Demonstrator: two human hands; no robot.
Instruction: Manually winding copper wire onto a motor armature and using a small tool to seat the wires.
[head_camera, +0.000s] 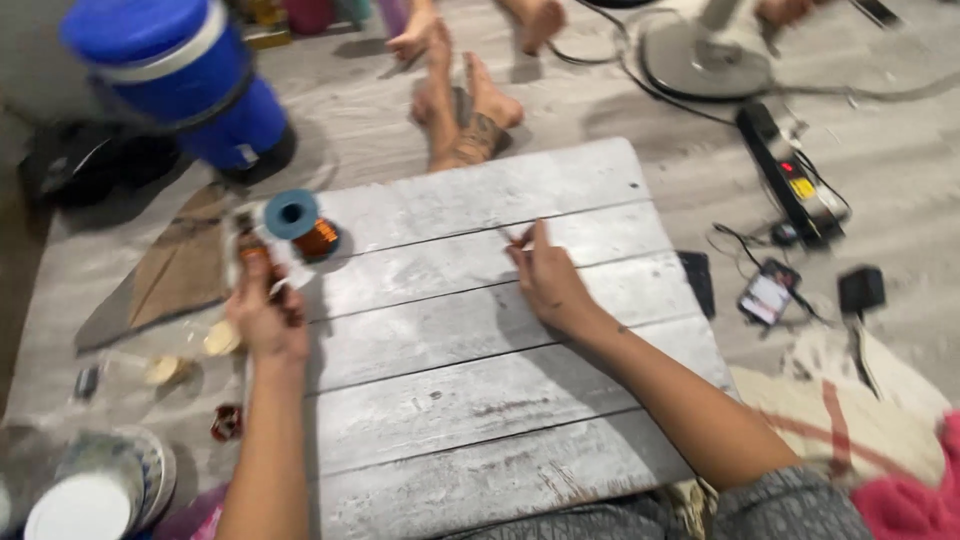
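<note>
Copper wire on a blue-capped spool (305, 226) looks thin, springy, easily kinked. The left hand (263, 310) grips a small bobbin (250, 247); the right hand (548, 280) pinches together, seemingly on a strand over the desk (480, 400).

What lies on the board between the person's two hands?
Nothing: between the left hand and the right hand, the grey wooden board is bare in the head view. The wire spool stands farther back.

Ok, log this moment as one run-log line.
left hand: grips small brown object | right hand: pinches something thin, unclear | blue-capped copper wire spool: on grey wooden board
</note>
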